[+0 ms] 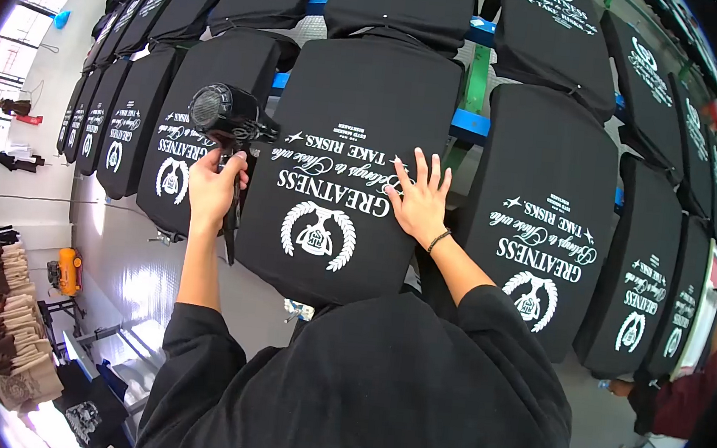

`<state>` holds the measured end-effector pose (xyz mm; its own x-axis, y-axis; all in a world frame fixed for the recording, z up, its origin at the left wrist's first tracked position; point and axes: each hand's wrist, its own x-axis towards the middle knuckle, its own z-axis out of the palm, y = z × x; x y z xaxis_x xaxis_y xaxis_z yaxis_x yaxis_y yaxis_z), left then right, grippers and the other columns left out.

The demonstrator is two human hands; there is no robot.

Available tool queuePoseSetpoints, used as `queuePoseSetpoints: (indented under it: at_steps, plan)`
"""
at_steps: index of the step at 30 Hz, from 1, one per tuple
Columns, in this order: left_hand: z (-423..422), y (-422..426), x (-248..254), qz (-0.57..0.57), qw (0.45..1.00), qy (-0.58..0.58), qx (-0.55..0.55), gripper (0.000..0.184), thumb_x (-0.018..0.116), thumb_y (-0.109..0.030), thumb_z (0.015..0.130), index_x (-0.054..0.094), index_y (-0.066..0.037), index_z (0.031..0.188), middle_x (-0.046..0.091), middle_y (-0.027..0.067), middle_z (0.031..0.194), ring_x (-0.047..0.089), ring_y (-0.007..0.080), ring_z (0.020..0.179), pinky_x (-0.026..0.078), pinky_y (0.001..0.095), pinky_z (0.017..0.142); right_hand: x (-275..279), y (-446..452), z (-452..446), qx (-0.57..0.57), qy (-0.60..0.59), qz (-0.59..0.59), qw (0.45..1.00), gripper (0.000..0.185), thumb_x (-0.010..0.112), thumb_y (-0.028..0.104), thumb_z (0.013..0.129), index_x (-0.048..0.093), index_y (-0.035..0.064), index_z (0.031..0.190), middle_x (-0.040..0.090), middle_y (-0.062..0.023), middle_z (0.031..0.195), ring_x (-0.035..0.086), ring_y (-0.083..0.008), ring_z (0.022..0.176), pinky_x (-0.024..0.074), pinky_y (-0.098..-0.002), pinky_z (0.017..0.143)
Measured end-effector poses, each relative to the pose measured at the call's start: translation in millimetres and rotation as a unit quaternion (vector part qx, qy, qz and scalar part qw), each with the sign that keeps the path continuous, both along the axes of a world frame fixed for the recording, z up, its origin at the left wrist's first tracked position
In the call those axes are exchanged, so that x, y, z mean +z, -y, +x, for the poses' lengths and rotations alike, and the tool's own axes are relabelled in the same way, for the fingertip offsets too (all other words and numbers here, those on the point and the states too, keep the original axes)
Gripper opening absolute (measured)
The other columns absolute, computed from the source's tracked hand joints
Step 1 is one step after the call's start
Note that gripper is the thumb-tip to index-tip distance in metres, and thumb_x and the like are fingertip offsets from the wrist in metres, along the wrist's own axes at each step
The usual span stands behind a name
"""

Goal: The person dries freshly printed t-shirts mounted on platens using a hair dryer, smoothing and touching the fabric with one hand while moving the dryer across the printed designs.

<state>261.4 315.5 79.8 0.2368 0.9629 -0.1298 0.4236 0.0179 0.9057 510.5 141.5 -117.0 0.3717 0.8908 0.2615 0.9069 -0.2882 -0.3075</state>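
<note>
My left hand (pixel 215 190) is wrapped around the handle of a black hair dryer (pixel 219 111). The dryer's narrow nozzle points right, at the left edge of a black T-shirt (pixel 375 85) stretched over a flat board in front of me. White lettering reading "GREATNESS" and a wreath emblem (pixel 317 237) appear on that shirt, upside down from where I stand. My right hand (pixel 420 200) lies with fingers spread on the print's right side, touching the cloth. A dark bracelet (pixel 439 240) circles that wrist.
Similar printed shirts on boards stand left (pixel 219 62) and right (pixel 545 142), with more rows behind. Blue rails (pixel 471 125) and a green bar (pixel 477 76) run between them. Another person's maroon sleeve (pixel 689 398) is at far right, near a framed screen (pixel 698 318). Folded beige cloths (pixel 20 339) lie lower left.
</note>
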Motion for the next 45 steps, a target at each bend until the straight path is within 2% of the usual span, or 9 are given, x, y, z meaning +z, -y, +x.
queuePoseSetpoints:
  at_steps: [3,4,6,9,18,24,32,38,45]
  plan:
    - [-1,0,3,-0.048,0.998,0.037,-0.028,0.017,0.066,-0.012,0.088,0.062,0.003,0.08,0.063,0.0052,0.069,0.057,0.0091,0.056,0.045,0.0223,0.053,0,-1,-3,0.0,-0.003,0.001,1.0,0.055,0.055,0.046,0.093,0.049,0.0197,0.141,0.028,-0.0141,0.153,0.022,-0.0405,0.141,0.0179,-0.0626,0.112]
    - [-3,-1,1,-0.059,0.996,0.027,-0.056,0.016,0.064,-0.013,0.091,0.062,0.003,0.087,0.064,0.0056,0.074,0.059,0.0099,0.061,0.047,0.0239,0.057,0,-1,-2,-0.004,-0.006,0.001,1.0,0.055,0.055,0.046,0.092,0.049,0.0193,0.14,0.028,-0.0142,0.153,0.022,-0.0406,0.141,0.0183,-0.0625,0.111]
    - [0,-2,-3,-0.031,0.997,0.021,-0.069,0.017,0.064,-0.013,0.091,0.062,0.003,0.087,0.064,0.0055,0.074,0.059,0.0099,0.061,0.047,0.0241,0.057,2,-1,-1,0.0,-0.006,-0.001,1.0,0.055,0.057,0.045,0.092,0.049,0.0186,0.14,0.029,-0.0145,0.152,0.022,-0.0407,0.141,0.0189,-0.0625,0.111]
    - [0,-9,1,-0.003,0.997,-0.04,-0.059,0.017,0.064,-0.014,0.091,0.062,0.003,0.088,0.064,0.0055,0.075,0.059,0.01,0.062,0.047,0.0242,0.057,5,-2,0,-0.004,-0.013,0.003,1.0,0.054,0.058,0.043,0.092,0.051,0.0189,0.139,0.029,-0.0146,0.152,0.023,-0.041,0.14,0.0195,-0.0622,0.111]
    - [15,-17,-3,-0.046,0.997,0.013,-0.055,0.017,0.065,-0.015,0.091,0.062,0.001,0.086,0.064,0.0055,0.075,0.058,0.0102,0.061,0.047,0.0245,0.057,4,-1,0,-0.003,-0.008,0.004,1.0,0.053,0.058,0.043,0.092,0.051,0.0199,0.139,0.029,-0.0144,0.152,0.024,-0.0403,0.14,0.0207,-0.0613,0.111]
    - [61,-3,-8,-0.09,0.982,0.062,-0.157,0.017,0.064,-0.013,0.091,0.063,0.002,0.083,0.064,0.005,0.072,0.058,0.0096,0.059,0.046,0.0232,0.057,3,2,1,-0.019,-0.022,0.027,0.999,0.056,0.059,0.043,0.091,0.05,0.0165,0.139,0.032,-0.0159,0.151,0.025,-0.041,0.139,0.0207,-0.0615,0.111]
    - [20,22,-4,-0.041,0.994,0.04,-0.095,0.016,0.067,-0.011,0.087,0.063,0.004,0.085,0.062,0.0042,0.068,0.057,0.0087,0.056,0.045,0.0225,0.053,-14,35,3,-0.032,-0.113,0.033,0.993,0.065,0.055,0.037,0.094,0.037,0.001,0.145,0.026,-0.0165,0.156,0.024,-0.0391,0.144,0.026,-0.0554,0.111]
    - [-43,12,-9,-0.014,1.0,0.001,-0.009,0.017,0.065,-0.015,0.091,0.062,0.002,0.088,0.064,0.0055,0.075,0.059,0.0101,0.06,0.047,0.0239,0.056,-18,36,-14,-0.041,-0.126,0.013,0.991,0.067,0.054,0.035,0.097,0.031,-0.0012,0.148,0.02,-0.0186,0.158,0.019,-0.0402,0.146,0.0245,-0.0546,0.113]
    - [-27,55,-1,-0.073,0.992,0.053,-0.088,0.014,0.064,-0.012,0.09,0.062,0.002,0.09,0.065,0.0069,0.077,0.059,0.0105,0.061,0.048,0.0246,0.058,-26,45,-20,-0.037,-0.148,0.027,0.988,0.071,0.049,0.04,0.098,0.025,-0.0025,0.15,0.015,-0.0216,0.159,0.015,-0.0386,0.147,0.0214,-0.0536,0.115]
